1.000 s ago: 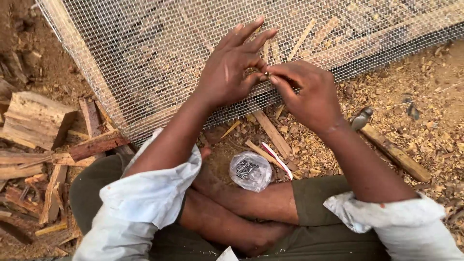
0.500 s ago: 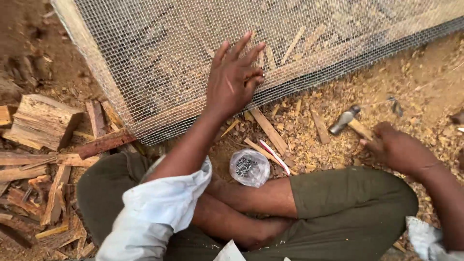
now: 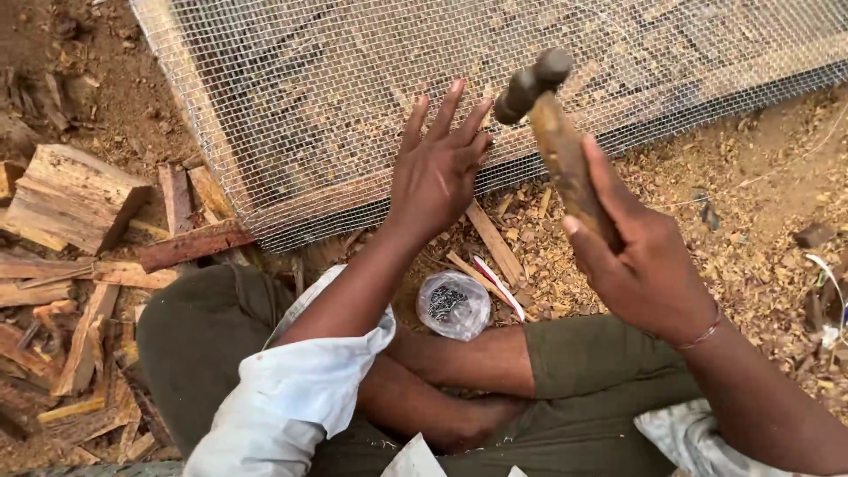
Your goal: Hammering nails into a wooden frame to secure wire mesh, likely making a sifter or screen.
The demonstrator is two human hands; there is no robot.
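We see the left hand (image 3: pixel 435 177) flat on the wire mesh (image 3: pixel 336 79), fingers spread and open, palm pressing the mesh near its lower edge, gripping nothing. The mesh is a grey, fine square-grid sheet, stretched over a wooden frame (image 3: pixel 199 124); the frame's pale rail shows through along the left and lower edge. The sheet fills the upper part of the view and lies on the ground, wood chips visible through it.

The right hand (image 3: pixel 640 265) is closed around the handle of a hammer (image 3: pixel 552 124), raised above the mesh edge, just right of the left hand and not touching it. The hammer has a dark, rounded metal head and a worn brown wooden handle, tilted with the head up and towards the mesh. A thin bracelet (image 3: pixel 702 334) sits on the right wrist.

Below the left hand, on the ground between the mesh and the person's crossed legs, lies a small clear plastic bag of nails (image 3: pixel 452 305), dark nails bunched inside. Just beside it are loose wooden strips (image 3: pixel 495 243). Wood shavings (image 3: pixel 751 230) cover the ground to the right. To the left, well apart from the hands, lie split wood offcuts (image 3: pixel 71 199). The person wears olive trousers (image 3: pixel 212 336) and rolled white sleeves (image 3: pixel 300 397).
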